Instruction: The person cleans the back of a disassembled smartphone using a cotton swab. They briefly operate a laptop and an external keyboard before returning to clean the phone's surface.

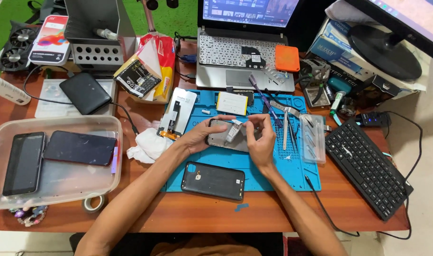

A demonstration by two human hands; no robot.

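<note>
A clear plastic tray (113,124) holding two dark phones (24,162), a black keyboard (368,166), an open laptop (245,57), and a black phone back cover (212,180).

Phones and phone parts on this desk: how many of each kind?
Whole phones in the clear tray: 2
Opened phone frame in both hands: 1
Black back cover: 1
Loose screen panel: 1
Total: 5

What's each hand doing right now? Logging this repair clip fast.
Left hand: closed around the opened phone frame, steadying it.
Right hand: fingers pinched at a small part above the frame; the part itself cannot be told.
</note>
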